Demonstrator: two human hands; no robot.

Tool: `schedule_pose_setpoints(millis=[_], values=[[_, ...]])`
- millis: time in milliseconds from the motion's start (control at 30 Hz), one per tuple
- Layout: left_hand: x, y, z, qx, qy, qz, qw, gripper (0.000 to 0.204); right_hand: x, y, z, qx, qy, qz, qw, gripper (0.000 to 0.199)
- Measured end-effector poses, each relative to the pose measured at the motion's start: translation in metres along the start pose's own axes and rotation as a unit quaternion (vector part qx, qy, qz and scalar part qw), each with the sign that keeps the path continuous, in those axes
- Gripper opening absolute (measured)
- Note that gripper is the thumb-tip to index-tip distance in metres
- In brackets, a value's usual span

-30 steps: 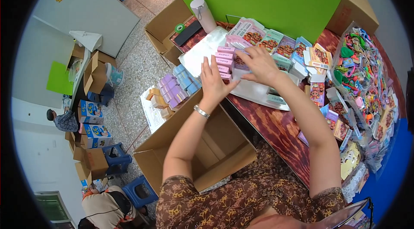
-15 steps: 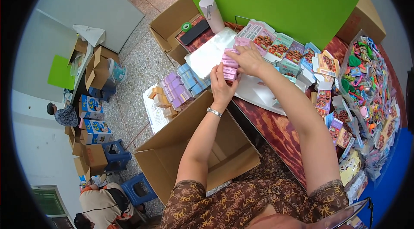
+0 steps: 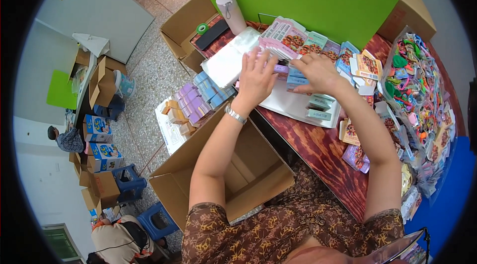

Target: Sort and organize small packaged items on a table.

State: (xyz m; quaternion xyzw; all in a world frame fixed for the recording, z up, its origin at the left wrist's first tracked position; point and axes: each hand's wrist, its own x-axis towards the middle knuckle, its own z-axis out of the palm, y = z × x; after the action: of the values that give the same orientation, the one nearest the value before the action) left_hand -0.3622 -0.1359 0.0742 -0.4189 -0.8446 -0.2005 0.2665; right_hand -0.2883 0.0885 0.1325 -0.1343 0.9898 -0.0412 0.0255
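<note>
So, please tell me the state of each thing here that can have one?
Big cardboard box: open, flaps out, looks empty.
Box on the floor: open.
White bottle: upright, cap on.
Clear bags: stacked flat.
Left hand: fingers spread, resting on small packs.
Right hand: pressing the packs.

Both hands shifted since a second ago: back then the left hand [image 3: 256, 77] was open beside a stack of pink and purple small boxes with the right hand [image 3: 315, 72] reaching over them, then half a second ago they both closed in on that pink stack. Now the left hand lies spread flat, fingers [image 3: 258, 57] fanned toward the clear plastic bags [image 3: 226, 60], covering most of the stack so only a purple box [image 3: 281, 68] peeks out between the hands. The right hand has dropped palm-down onto the light blue boxes [image 3: 297, 76] on the table [image 3: 318, 149].
</note>
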Motion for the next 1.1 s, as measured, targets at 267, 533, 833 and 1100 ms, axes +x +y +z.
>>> schedule_pose_setpoints(millis=[267, 533, 833, 1100], values=[[0.033, -0.017, 0.037, 0.094, -0.218, 0.093, 0.967, 0.029, 0.01, 0.0, 0.037, -0.008, -0.022, 0.054, 0.998, 0.063], [0.036, -0.023, 0.036, 0.066, -0.204, 0.097, 0.972, 0.033, 0.013, 0.002, 0.047, 0.034, 0.038, 0.103, 0.993, 0.049], [0.024, 0.021, 0.034, -0.076, -0.159, 0.11, 0.978, 0.081, 0.011, 0.003, 0.048, 0.008, 0.022, 0.11, 0.994, 0.068], [0.025, 0.02, 0.047, -0.048, -0.168, 0.105, 0.979, 0.058, -0.064, 0.072, 0.016, 0.184, 0.11, 0.034, 0.976, 0.057]])
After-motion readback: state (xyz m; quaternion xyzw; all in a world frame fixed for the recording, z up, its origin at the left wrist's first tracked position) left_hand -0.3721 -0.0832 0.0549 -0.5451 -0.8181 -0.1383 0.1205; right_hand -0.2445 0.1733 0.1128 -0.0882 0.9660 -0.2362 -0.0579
